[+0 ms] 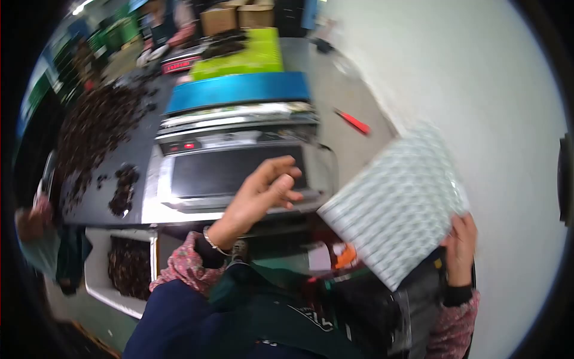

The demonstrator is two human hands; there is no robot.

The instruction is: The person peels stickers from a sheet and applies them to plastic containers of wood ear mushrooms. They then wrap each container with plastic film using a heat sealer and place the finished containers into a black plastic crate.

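Observation:
My right hand [460, 248] grips the lower right edge of a pale, whitish-green sheet [397, 206] patterned with rows of small repeated shapes; whether it is one sheet or a thin stack I cannot tell. The sheet is tilted beside the wall, to the right of the bench. My left hand [263, 191] is in the air before a film-wrapping machine [239, 170], fingers loosely bent and apart, with nothing in it. The machine has a dark flat plate, a lit red indicator and a blue roll or cover [239, 91] behind.
Dark brown dried pieces [101, 128] are heaped on the bench's left, with a small pile [124, 190] nearer me. A red-handled cutter [353, 121] lies right of the machine. Below is a white box [95, 269] of dark pieces. Other people are at the left and back.

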